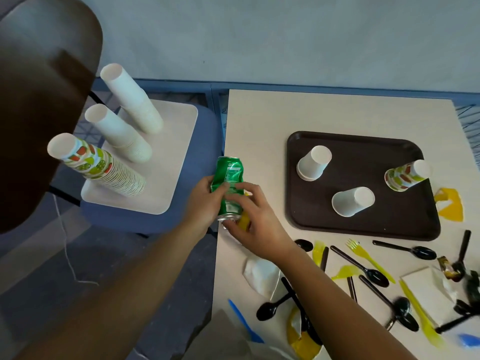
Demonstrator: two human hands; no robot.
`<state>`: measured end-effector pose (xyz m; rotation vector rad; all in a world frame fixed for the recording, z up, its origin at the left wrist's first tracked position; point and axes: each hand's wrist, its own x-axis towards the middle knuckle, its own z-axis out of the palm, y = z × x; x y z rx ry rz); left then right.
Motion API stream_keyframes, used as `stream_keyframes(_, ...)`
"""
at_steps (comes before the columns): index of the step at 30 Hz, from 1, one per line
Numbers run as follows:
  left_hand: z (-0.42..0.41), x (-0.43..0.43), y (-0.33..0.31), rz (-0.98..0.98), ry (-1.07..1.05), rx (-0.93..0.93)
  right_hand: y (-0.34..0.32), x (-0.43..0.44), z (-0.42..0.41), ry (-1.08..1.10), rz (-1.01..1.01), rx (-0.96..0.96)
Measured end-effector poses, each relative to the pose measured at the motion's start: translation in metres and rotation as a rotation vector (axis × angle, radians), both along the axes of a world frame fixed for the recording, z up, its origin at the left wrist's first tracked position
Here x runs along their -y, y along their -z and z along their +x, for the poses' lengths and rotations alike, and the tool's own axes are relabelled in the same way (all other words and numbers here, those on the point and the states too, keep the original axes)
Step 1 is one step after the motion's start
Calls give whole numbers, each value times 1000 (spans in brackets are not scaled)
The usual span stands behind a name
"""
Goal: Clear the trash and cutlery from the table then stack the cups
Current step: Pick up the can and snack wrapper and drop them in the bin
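Green and badly crumpled, the can [229, 187] sits in both my hands at the table's [337, 113] left edge, centre of the frame. My left hand [205, 203] wraps its dented side with fingers clamped on it; my right hand [255, 222] closes round its silver lower end, a scrap of yellow wrapper [244, 221] pinched beneath. Right of centre, three cups lie upside down on the brown tray [363, 227]: two white [314, 163] [353, 201], one patterned [406, 175]. Black spoons [359, 265] and yellow forks [368, 258] litter the lower right. Three cup stacks [124, 126] stand upper left.
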<state>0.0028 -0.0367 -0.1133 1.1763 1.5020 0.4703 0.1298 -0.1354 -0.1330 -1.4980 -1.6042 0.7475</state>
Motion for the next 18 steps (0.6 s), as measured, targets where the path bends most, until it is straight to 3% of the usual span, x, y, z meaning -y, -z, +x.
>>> stream_keyframes(2,-9,1,3,26,-56,10,-1,5,8,92,-12,-11)
stream_keyframes(4,-20,3,5,33,-95,40,5,2,16,183,-62,109)
stream_keyframes(7,-34,9,8,19,-107,67,12,-10,16,139,-399,464)
stream_keyframes(9,-39,14,8,7,-116,81,17,-17,9,93,-655,592)
stream_keyframes(12,-43,22,10,-5,-117,92,29,-21,-1,127,-817,598)
stream_keyframes(18,-51,35,13,2,-97,92,44,-25,0,238,-810,574)
